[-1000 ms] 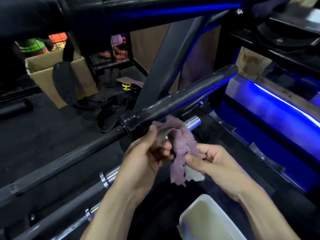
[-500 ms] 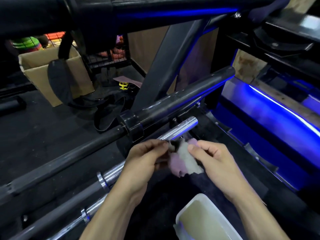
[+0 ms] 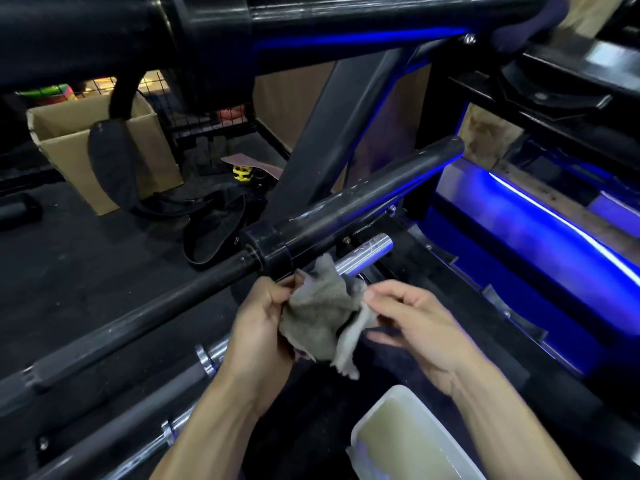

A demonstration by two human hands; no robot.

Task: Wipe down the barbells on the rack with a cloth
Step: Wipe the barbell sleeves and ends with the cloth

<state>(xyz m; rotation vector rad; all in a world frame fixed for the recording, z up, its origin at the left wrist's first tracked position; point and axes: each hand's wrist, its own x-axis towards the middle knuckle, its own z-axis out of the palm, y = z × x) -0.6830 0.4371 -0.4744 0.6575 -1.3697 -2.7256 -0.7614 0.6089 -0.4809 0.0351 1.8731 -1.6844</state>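
Pinching the cloth point(image 3: 320, 315) between left hand point(image 3: 261, 327) and right hand point(image 3: 415, 329), just below the black barbell point(image 3: 363, 202).

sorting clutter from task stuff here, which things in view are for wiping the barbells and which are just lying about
For the job:
cloth, held by the left hand and right hand
black barbell
chrome barbell
plastic tub of cloudy liquid, probably for wetting the cloth

Lying about:
cardboard box
black belt
yellow clip
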